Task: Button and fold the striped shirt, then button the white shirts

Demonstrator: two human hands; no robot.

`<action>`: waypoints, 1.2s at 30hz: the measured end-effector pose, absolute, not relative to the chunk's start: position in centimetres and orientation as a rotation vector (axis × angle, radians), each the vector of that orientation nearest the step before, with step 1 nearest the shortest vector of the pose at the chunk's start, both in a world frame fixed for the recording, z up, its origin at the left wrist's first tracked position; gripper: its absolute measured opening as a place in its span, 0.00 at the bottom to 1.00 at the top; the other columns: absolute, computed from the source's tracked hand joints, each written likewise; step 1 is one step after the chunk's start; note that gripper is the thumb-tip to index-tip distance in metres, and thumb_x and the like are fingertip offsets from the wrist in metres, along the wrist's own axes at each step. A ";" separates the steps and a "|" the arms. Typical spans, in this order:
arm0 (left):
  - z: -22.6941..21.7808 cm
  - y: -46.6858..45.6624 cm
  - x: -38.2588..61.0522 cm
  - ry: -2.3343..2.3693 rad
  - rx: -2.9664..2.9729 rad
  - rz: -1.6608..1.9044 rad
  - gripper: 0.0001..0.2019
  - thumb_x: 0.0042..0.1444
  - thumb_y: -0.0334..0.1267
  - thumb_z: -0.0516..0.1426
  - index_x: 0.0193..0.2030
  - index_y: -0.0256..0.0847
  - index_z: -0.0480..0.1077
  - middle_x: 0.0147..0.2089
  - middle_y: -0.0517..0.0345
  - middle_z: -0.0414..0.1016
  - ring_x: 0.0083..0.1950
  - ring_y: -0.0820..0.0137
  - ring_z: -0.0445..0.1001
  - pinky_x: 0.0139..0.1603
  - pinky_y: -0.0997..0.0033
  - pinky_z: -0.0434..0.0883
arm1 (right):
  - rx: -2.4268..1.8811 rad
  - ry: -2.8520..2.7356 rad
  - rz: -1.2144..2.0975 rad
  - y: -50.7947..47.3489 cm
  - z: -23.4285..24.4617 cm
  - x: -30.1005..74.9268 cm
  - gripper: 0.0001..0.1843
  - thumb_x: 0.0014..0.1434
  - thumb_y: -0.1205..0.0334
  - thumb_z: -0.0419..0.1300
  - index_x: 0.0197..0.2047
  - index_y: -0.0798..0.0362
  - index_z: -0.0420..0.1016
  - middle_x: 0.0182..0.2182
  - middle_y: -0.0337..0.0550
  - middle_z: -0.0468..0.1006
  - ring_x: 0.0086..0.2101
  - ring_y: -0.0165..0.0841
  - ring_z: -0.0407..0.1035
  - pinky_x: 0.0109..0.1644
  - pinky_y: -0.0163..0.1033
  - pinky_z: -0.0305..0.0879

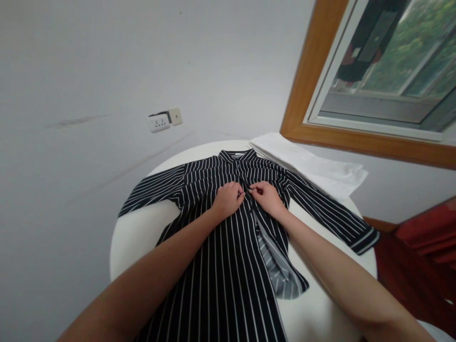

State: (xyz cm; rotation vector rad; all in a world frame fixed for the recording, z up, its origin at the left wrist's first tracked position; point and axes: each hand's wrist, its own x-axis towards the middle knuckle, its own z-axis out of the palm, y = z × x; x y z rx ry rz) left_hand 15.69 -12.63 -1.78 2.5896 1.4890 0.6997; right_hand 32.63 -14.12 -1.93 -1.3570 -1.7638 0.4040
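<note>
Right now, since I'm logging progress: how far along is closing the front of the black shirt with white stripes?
Done: the black shirt with white stripes lies front up on the round white table, closed near the collar, it seems. In hand: left hand and right hand pinch its front edges at chest height. Left: below them the front gapes, its paler inside showing.

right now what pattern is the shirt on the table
The shirt is black with thin white stripes; the head view shows it best.

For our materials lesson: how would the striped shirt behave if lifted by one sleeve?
Probably floppy: the shirt lies flat with limp sleeves and a folded-back front flap. Likely light, since the cloth looks thin.
</note>
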 end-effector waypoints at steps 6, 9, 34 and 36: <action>-1.7 -12.8 15.8 1.548 2.584 0.684 0.07 0.58 0.39 0.50 0.35 0.40 0.66 0.38 0.52 0.69 0.43 0.62 0.68 0.44 0.62 0.63 | -1.367 -1.637 0.460 -14.4 -1.7 31.6 0.06 0.51 0.65 0.59 0.33 0.54 0.77 0.29 0.40 0.74 0.28 0.28 0.66 0.38 0.36 0.65; -1.6 -12.8 15.7 1.553 2.606 0.659 0.07 0.58 0.39 0.50 0.35 0.40 0.66 0.37 0.53 0.69 0.42 0.62 0.68 0.43 0.62 0.63 | -1.362 -1.630 0.513 -14.5 -2.4 31.3 0.06 0.50 0.66 0.59 0.32 0.55 0.77 0.29 0.40 0.74 0.29 0.29 0.67 0.40 0.36 0.65; -2.0 -12.0 15.0 1.324 2.486 0.865 0.08 0.56 0.39 0.53 0.31 0.40 0.71 0.32 0.57 0.68 0.35 0.69 0.66 0.41 0.68 0.65 | -1.225 -1.633 0.707 -13.5 -4.5 32.5 0.11 0.52 0.60 0.60 0.38 0.55 0.77 0.31 0.41 0.75 0.30 0.28 0.68 0.39 0.35 0.65; -2.1 -11.8 14.9 1.299 2.462 0.873 0.09 0.57 0.39 0.52 0.32 0.40 0.72 0.32 0.57 0.69 0.35 0.70 0.67 0.41 0.68 0.65 | -1.237 -1.641 0.700 -13.4 -4.6 32.5 0.12 0.52 0.60 0.60 0.39 0.55 0.77 0.30 0.40 0.75 0.30 0.28 0.67 0.39 0.35 0.65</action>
